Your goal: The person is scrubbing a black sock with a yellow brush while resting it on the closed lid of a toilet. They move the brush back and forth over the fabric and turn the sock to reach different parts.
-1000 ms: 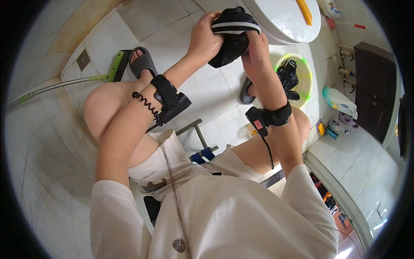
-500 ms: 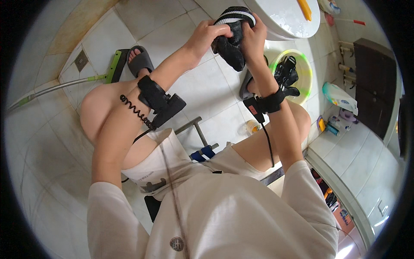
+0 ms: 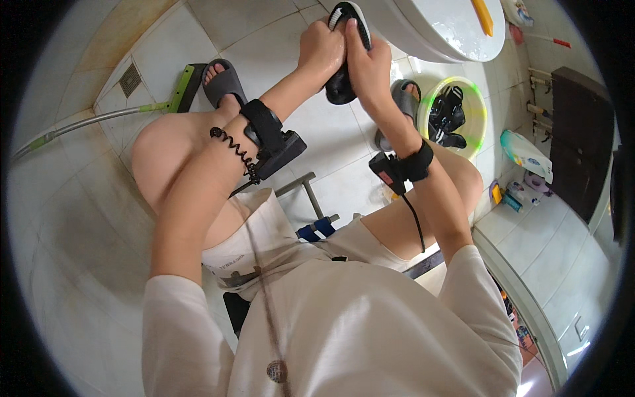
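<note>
A wet-looking black sock with white stripes is held up in front of me, between my two hands, above the tiled floor. My left hand is closed in a fist against its left side, the fingers mostly hidden in the fabric. From the right, my right hand grips the sock with the thumb pointing up along its striped edge. The rounded black end hangs below the hands. To the right, a pale basin with a green rim holds several black items with white stripes.
A white rounded fixture with a yellow bar stands at the far right. On the left lies a green-headed broom beside a floor drain. A plastic bag and small bottles stand along the right wall.
Both hands have turned the sock and moved slightly left. The left hand has closed into a fist, and the striped edge now stands upright as a narrow loop.
</note>
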### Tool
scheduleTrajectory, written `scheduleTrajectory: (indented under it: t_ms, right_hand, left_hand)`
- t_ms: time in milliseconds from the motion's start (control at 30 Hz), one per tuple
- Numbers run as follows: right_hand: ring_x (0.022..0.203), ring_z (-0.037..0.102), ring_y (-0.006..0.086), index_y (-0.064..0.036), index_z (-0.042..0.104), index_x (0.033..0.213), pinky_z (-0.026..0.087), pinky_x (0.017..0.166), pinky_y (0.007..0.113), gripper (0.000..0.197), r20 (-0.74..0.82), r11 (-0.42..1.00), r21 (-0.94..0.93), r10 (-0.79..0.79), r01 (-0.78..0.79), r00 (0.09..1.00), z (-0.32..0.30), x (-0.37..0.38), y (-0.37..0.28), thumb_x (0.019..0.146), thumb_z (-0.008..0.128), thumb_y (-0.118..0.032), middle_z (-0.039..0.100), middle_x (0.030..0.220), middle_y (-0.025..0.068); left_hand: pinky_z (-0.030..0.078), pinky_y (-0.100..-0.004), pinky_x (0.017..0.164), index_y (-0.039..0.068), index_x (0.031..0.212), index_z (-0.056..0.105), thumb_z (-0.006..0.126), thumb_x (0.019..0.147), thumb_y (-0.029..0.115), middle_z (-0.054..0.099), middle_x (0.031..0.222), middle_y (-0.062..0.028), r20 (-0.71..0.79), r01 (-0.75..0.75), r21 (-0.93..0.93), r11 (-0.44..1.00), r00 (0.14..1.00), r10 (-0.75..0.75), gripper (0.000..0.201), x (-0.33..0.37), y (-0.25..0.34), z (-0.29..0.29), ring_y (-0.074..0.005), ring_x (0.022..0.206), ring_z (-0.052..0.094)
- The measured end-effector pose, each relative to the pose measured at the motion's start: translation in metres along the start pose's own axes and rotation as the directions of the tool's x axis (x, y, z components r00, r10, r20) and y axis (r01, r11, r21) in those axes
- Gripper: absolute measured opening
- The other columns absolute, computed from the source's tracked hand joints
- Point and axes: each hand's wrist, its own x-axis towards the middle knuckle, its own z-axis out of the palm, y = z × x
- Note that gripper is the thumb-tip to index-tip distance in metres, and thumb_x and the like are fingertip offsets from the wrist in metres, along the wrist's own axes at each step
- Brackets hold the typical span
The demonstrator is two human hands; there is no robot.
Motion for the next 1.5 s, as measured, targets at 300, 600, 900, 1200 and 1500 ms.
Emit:
scheduleTrajectory:
  t_ms: [300,600,900,1200,1500]
  right_hand:
    - [0.045,0.042,0.0187,0.0074,0.053,0.066,0.040,0.050,0.036,0.049,-0.072,1.000,0.001,0.006,-0.006,0.997,-0.003,-0.001,0.004,0.083,0.048,-0.038,0.047,0.048,0.0167]
    - [0.045,0.049,0.0244,0.0091,0.053,0.063,0.040,0.049,0.036,0.049,-0.099,0.999,-0.048,0.009,-0.014,0.995,-0.018,0.017,0.013,0.084,0.048,-0.035,0.050,0.050,0.0202]
    - [0.071,0.055,0.0126,-0.0030,0.047,0.106,0.045,0.060,0.024,0.046,0.246,0.744,0.510,0.354,-0.431,0.902,-0.038,0.012,-0.003,0.079,0.056,-0.040,0.053,0.082,0.0052]
    - [0.091,0.053,0.0161,-0.0030,0.046,0.109,0.046,0.073,0.027,0.034,0.319,0.668,0.713,-0.038,-0.213,0.947,-0.056,-0.002,-0.012,0.077,0.055,-0.009,0.053,0.095,0.0063]
    - [0.071,0.053,0.0186,0.0005,0.050,0.099,0.042,0.065,0.027,0.022,-0.018,0.979,0.185,0.094,-0.089,0.995,-0.044,0.007,0.010,0.081,0.048,-0.011,0.057,0.081,0.0127]
  left_hand:
    - [0.040,-0.0305,0.057,-0.005,0.063,0.054,0.048,0.077,0.056,0.054,0.061,-0.0081,0.114,0.143,0.157,0.977,0.980,-0.161,0.063,0.003,-0.007,0.001,-0.0152,0.061,0.050]
    - [0.041,-0.0284,0.061,-0.001,0.074,0.058,0.047,0.076,0.060,0.056,0.069,-0.0065,0.243,0.327,-0.073,0.942,0.922,-0.301,0.062,-0.008,0.005,0.008,-0.0136,0.068,0.052]
    - [0.043,-0.0241,0.074,0.002,0.092,0.057,0.072,0.065,0.023,0.058,0.086,-0.0051,0.581,0.374,-0.383,0.845,0.809,-0.095,0.037,-0.017,0.037,-0.018,-0.0142,0.081,0.056]
    - [0.042,-0.0302,0.076,-0.002,0.098,0.051,0.063,0.071,0.010,0.058,0.090,-0.0089,0.400,0.278,-0.550,0.788,0.916,-0.044,0.032,0.007,0.028,-0.021,-0.0177,0.089,0.054]
    - [0.037,-0.0377,0.083,-0.008,0.107,0.034,0.049,0.084,0.036,0.043,0.107,-0.0269,0.189,-0.469,0.144,0.872,0.877,0.441,0.052,-0.003,0.005,-0.004,-0.0341,0.099,0.046]
